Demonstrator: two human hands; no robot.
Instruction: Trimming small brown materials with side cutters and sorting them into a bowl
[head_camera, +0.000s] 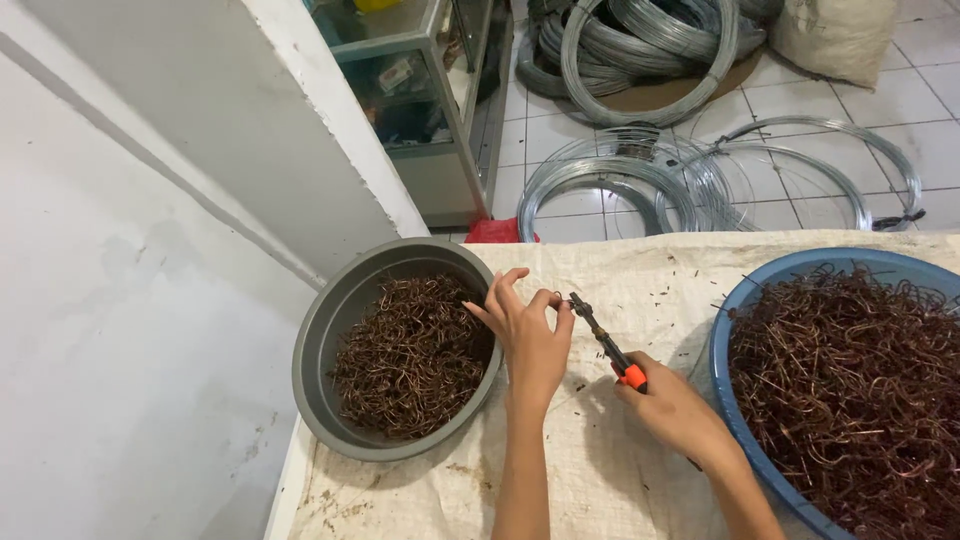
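Nearest, your right hand (675, 405) gripped the orange-handled pliers (605, 342), their long axis slanting up-left to your left hand (528, 335), whose fingertips pinched a small wire piece (560, 297) at the tip, beside the grey basin (330, 330).

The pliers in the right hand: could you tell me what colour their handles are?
Orange with black, seen in the head view on the pliers held by the right hand.

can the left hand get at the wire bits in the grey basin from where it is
Probably yes. The left hand hovers at the rim of the grey basin, whose open top leaves the copper-coloured wire pieces uncovered. Nothing lies between them; the pliers sit on its other side.
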